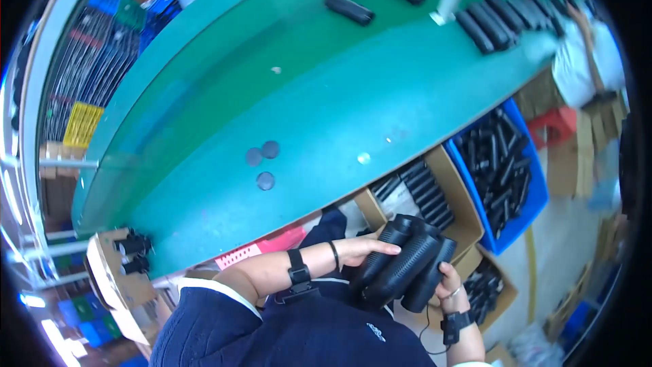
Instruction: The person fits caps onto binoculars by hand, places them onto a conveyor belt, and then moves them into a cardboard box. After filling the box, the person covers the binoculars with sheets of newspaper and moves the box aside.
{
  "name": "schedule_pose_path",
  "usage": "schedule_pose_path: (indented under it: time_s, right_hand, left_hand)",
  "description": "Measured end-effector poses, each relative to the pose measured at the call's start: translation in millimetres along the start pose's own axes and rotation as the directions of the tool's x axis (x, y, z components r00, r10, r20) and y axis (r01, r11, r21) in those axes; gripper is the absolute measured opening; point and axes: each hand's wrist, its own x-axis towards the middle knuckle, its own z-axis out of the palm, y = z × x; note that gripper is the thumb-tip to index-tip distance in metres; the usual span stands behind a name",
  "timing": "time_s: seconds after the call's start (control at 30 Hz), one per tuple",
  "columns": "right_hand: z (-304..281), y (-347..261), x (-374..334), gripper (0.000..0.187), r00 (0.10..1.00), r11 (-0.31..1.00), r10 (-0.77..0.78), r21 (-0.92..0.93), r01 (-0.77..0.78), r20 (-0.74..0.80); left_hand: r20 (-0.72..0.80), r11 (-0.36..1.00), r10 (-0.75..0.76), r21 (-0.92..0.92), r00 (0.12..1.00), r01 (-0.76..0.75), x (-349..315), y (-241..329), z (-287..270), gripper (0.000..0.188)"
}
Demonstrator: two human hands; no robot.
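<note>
Close to my body, over the table's near edge, I hold a bundle of about three black ribbed cylinders [406, 266] side by side. My left hand [365, 249] presses on the bundle's left side, thumb across the top. At the right side, my right hand [448, 280] is closed around the outer cylinder, its fingers partly hidden. Just beyond the bundle is an open cardboard box [456, 212] with similar black cylinders [426, 194] lying in rows.
A green table [305, 115] curves away in front of me. Three dark round discs [265, 181] lie on it, and black cylinders [349, 9] sit farther off. To the right stands a blue bin [536, 194] of black parts. A co-worker [584, 61] is at the far right.
</note>
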Motion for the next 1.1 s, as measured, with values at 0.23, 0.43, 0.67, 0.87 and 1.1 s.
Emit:
schedule_pose_path:
  time_s: [0.23, 0.43, 0.67, 0.87, 1.1]
  right_hand:
    - [164.7, -40.1, 133.3, 0.054, 0.975, 0.925, 0.21, -0.337, -0.175, 0.072]
    - [265.3, -51.4, 261.1, 0.048, 0.957, 0.816, 0.28, -0.543, -0.197, 0.074]
    - [307.4, -69.3, 321.4, 0.05, 0.928, 0.589, 0.372, -0.77, -0.246, -0.012]
    - [305.0, -92.1, 345.9, 0.055, 0.924, 0.405, 0.367, -0.876, -0.263, -0.108]
    - [277.7, -112.4, 353.8, 0.081, 0.944, 0.345, 0.267, -0.895, -0.282, -0.195]
  left_hand:
    - [-0.101, 0.91, 0.405, -0.057, 0.909, -0.411, -120.4, 64.4, -40.1, 0.063]
    - [-0.195, 0.794, 0.58, -0.081, 0.791, -0.602, -172.3, 135.3, -107.2, 0.052]
    - [-0.284, 0.703, 0.663, -0.082, 0.693, -0.706, -165.7, 166.0, -142.4, 0.053]
    - [-0.387, 0.737, 0.597, -0.08, 0.703, -0.671, -162.0, 161.0, -158.8, 0.05]
    - [-0.541, 0.721, 0.612, 0.082, 0.577, -0.688, -159.2, 154.6, -133.3, 0.053]
